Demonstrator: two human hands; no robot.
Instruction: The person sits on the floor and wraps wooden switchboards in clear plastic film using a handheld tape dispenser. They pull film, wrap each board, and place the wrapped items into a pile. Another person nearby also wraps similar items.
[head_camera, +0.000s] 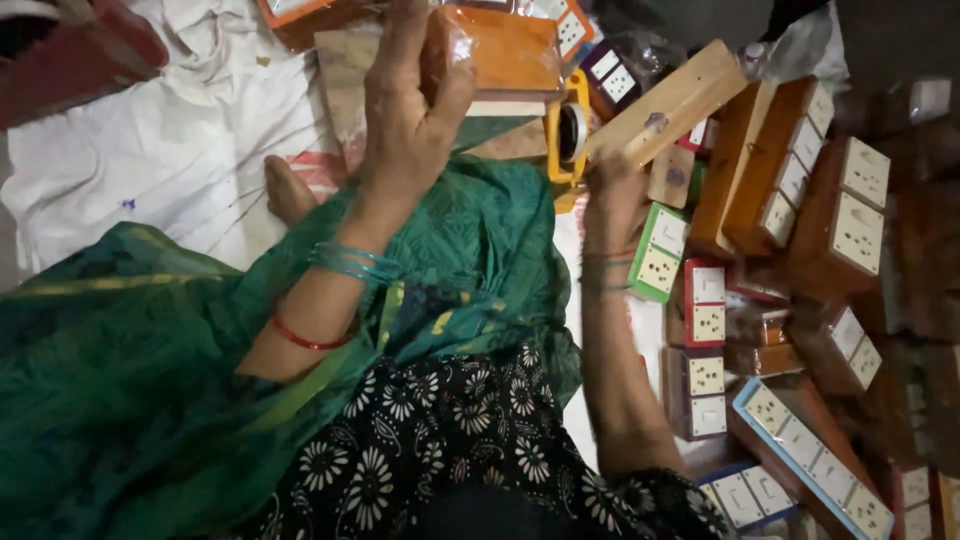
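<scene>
Wrapped box (505, 50): orange-brown wooden box in clear plastic film, top centre of the view. Long axis runs roughly left to right, tilted slightly; its right end points toward a yellow tape dispenser (567, 130).

Left hand (410, 100): raised from below, palm on the box's left end, fingers closed around the film and box edge, thumb on the near face. Blue bangles (355, 262) and a red band (305, 338) on the forearm.

Right hand (612, 190): lies just right of the dispenser, at the lower end of a plain wooden bar (668, 102) that slants up to the right. Fingers curled; whether they grip the bar cannot be told.

Surroundings: green cloth (470, 240) over the lap, black flowered fabric (440, 440) nearer the camera, a bare foot (288, 190) on white sheeting (170, 140) at left. At right, a heap of wooden switch boards (800, 180) with white sockets, some edged green, red or blue, stacked at mixed angles.
</scene>
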